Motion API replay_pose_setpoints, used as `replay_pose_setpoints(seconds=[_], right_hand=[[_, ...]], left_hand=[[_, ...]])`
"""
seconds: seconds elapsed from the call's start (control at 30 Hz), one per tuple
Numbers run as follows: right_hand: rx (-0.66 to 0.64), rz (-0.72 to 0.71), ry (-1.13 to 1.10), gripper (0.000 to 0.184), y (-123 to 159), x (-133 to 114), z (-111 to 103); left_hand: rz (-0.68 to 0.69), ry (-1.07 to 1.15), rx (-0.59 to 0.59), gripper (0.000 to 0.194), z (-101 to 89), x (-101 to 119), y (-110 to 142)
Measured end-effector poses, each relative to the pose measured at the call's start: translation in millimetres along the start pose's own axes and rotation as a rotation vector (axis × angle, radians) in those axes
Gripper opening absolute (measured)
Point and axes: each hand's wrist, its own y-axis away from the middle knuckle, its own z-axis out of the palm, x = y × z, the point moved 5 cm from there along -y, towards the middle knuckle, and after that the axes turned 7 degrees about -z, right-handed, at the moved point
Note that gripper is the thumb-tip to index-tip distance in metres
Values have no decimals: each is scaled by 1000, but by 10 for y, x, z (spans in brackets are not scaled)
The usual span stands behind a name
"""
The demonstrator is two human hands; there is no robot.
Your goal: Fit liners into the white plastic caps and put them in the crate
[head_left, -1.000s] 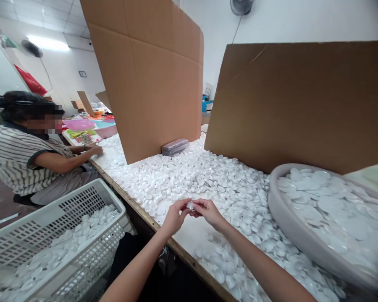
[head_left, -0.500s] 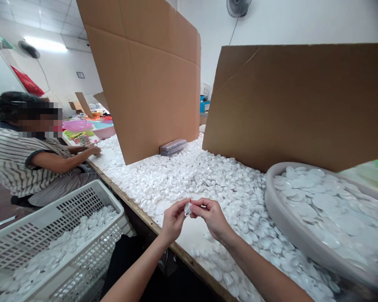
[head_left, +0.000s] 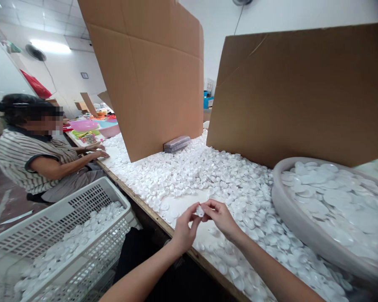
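A small white plastic piece, round with a little tab, is pinched between my two hands above the table's near edge. My left hand grips it from the left with thumb and fingers. From the right, the fingertips of my right hand close on its other side. My fingers cover part of it. A broad layer of similar white pieces spreads over the table around and beyond my hands. More loose ones lie under my right forearm.
A white slatted crate with white pieces stands at left. At right, a large grey tub holds flat white discs. Cardboard sheets rise behind the pile, near a clear plastic box. A co-worker sits at far left.
My hands have shifted slightly right and down in the picture, still holding the white piece, which has turned in my fingers. The view has moved a little. The co-worker's hands now lie flatter.
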Motion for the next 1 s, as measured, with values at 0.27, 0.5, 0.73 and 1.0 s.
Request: replay_pose_setpoints(seconds=[0.27, 0.5, 0.73, 1.0], right_hand=[[2, 98, 789, 23, -35, 884, -222], [20, 69, 863, 27, -233, 1081, -114], [130, 267, 498, 33, -282, 1177, -394], [18, 472, 146, 13, -190, 1444, -104]], left_hand=[[-419, -959, -154, 29, -516, -918, -238], [-427, -905, -142, 22, -544, -1077, -430], [-551, -58, -230, 25, -40, -1036, -450], [-639, -120, -292, 21, 409, -1263, -398]])
